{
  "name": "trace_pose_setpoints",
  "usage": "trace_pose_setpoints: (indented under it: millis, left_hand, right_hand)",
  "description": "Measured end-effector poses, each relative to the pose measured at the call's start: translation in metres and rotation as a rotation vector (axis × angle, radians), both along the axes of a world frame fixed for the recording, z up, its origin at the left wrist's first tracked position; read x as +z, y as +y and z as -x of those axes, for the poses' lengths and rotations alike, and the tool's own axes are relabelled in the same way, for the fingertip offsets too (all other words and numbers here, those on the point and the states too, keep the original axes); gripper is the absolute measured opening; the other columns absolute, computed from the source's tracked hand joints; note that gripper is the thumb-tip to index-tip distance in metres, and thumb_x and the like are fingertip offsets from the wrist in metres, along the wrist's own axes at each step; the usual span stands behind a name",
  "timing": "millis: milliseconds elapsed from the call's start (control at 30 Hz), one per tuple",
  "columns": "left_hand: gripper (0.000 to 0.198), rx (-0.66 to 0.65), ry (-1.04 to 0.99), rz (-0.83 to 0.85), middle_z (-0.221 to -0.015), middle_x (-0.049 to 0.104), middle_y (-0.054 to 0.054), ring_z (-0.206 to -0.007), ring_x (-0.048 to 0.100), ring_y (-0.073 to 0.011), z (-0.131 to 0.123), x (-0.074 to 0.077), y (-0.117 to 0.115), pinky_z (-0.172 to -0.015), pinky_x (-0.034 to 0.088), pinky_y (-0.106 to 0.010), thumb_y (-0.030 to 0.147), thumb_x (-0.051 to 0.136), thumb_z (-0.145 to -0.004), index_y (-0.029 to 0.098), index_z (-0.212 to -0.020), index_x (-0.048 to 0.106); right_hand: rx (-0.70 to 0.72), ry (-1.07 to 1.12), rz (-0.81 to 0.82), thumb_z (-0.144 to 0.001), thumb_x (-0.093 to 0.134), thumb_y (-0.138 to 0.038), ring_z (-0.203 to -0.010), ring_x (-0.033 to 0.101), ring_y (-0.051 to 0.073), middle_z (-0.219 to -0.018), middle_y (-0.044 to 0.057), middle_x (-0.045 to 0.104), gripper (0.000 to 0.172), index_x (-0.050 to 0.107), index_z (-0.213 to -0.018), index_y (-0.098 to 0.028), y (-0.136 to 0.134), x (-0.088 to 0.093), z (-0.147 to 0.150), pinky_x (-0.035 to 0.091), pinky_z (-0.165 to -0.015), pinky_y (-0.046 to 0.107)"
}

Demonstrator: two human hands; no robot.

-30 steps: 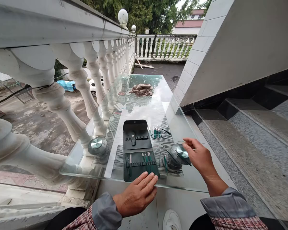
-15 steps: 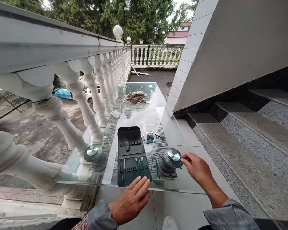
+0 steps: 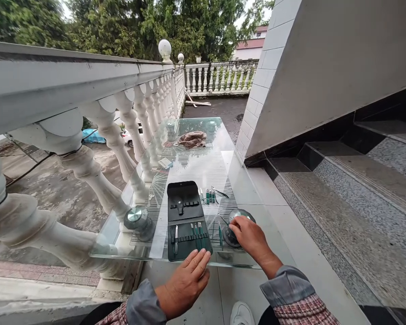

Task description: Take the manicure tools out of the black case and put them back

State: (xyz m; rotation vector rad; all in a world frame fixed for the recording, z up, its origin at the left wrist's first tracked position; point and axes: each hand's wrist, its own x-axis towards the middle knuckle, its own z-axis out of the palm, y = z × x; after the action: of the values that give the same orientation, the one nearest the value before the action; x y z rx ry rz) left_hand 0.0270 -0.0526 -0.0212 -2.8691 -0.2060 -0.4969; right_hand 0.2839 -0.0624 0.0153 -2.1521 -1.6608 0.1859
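Note:
An opened black case lies on the glass table, with several slim tools in the loops of its lower half. My left hand is at the case's lower right corner, fingers extended and lying flat over the table edge. My right hand is closed above the right round table support, its fingertips at a thin dark green tool. Just left of that hand, another slim green tool lies on the glass. Green nail clippers and pliers-like nippers are beyond, right of the case.
A crumpled brown cloth and a small card lie farther back on the table. A white balustrade runs along the left, and stone steps rise on the right.
My right hand has moved left, from the right side of the round support to above it, now covering part of the thin tool there. My left hand has barely moved.

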Motion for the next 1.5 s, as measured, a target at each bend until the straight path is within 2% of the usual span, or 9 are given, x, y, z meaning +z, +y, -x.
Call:
trace_pose_setpoints:
  millis: [200,433,667,900,1067,1267,1400,1500]
  left_hand:
    - [0.020,0.000,0.010,0.029,-0.139,0.036,-0.020,-0.130,0.032,-0.0304,0.004,-0.001,0.002,-0.105,0.033,-0.045,0.018,0.057,-0.083,0.011,-0.102,0.056]
    - [0.022,-0.035,0.030,0.041,-0.138,0.037,-0.019,-0.130,0.032,-0.0307,0.006,0.003,0.004,-0.107,0.031,-0.043,0.015,0.051,-0.085,0.007,-0.106,0.056]
    - [0.019,-0.036,-0.059,0.011,-0.133,0.043,-0.018,-0.127,0.037,-0.0306,0.006,-0.006,0.006,-0.108,0.030,-0.043,0.016,0.050,-0.088,0.008,-0.103,0.058]
    - [0.019,-0.036,-0.054,0.005,-0.134,0.043,-0.017,-0.127,0.037,-0.0299,0.004,-0.006,0.006,-0.107,0.030,-0.042,0.017,0.050,-0.088,0.008,-0.103,0.058]
    - [0.020,-0.041,-0.059,-0.003,-0.136,0.041,-0.019,-0.128,0.036,-0.0302,0.004,-0.008,0.007,-0.107,0.030,-0.042,0.017,0.051,-0.087,0.007,-0.104,0.058]
    - [0.020,-0.038,-0.068,-0.008,-0.137,0.039,-0.019,-0.128,0.036,-0.0299,0.003,-0.011,0.008,-0.107,0.031,-0.042,0.017,0.051,-0.087,0.007,-0.104,0.058]
    - [0.020,-0.032,-0.066,0.002,-0.135,0.042,-0.018,-0.127,0.036,-0.0303,0.002,-0.011,0.008,-0.107,0.031,-0.042,0.017,0.051,-0.088,0.008,-0.104,0.058]
    - [0.020,-0.036,-0.074,-0.003,-0.134,0.043,-0.017,-0.127,0.037,-0.0300,0.002,-0.010,0.008,-0.107,0.031,-0.042,0.018,0.050,-0.088,0.008,-0.103,0.058]
  right_hand:
    - [-0.018,-0.118,0.075,-0.083,0.049,-0.022,-0.072,0.056,0.016,-0.079,0.004,0.062,0.013,0.056,-0.073,-0.020,0.013,0.000,0.010,0.032,-0.059,0.027]
    - [0.005,-0.209,0.283,-0.085,0.046,-0.023,-0.077,0.057,0.017,-0.085,0.004,0.061,0.014,0.056,-0.077,-0.019,0.020,0.005,0.012,0.028,-0.058,0.027]
    - [0.036,-0.362,0.326,-0.086,0.043,-0.019,-0.074,0.057,0.018,-0.087,0.008,0.060,0.015,0.057,-0.082,-0.017,0.021,0.003,0.017,0.028,-0.057,0.028]
    - [0.075,-0.348,0.323,-0.085,0.039,-0.015,-0.074,0.055,0.018,-0.084,0.008,0.058,0.017,0.055,-0.079,-0.016,0.021,0.002,0.016,0.026,-0.057,0.028]
    - [0.067,-0.244,0.287,-0.083,0.040,-0.017,-0.065,0.051,0.015,-0.075,0.005,0.056,0.017,0.053,-0.072,-0.017,0.022,0.001,0.013,0.024,-0.056,0.028]
    - [-0.003,-0.050,0.133,-0.078,0.041,-0.018,-0.059,0.045,0.013,-0.065,0.001,0.052,0.015,0.047,-0.064,-0.020,0.025,-0.005,0.003,0.025,-0.055,0.026]
    - [-0.049,0.395,-0.009,-0.077,0.044,-0.032,-0.054,0.045,0.012,-0.062,-0.002,0.050,0.013,0.051,-0.074,-0.021,0.030,-0.005,0.004,0.033,-0.054,0.025]
    - [-0.012,0.778,-0.038,-0.075,0.048,-0.040,-0.048,0.044,0.011,-0.066,-0.003,0.052,0.035,0.052,-0.102,-0.019,0.035,-0.003,0.016,0.036,-0.048,0.025]
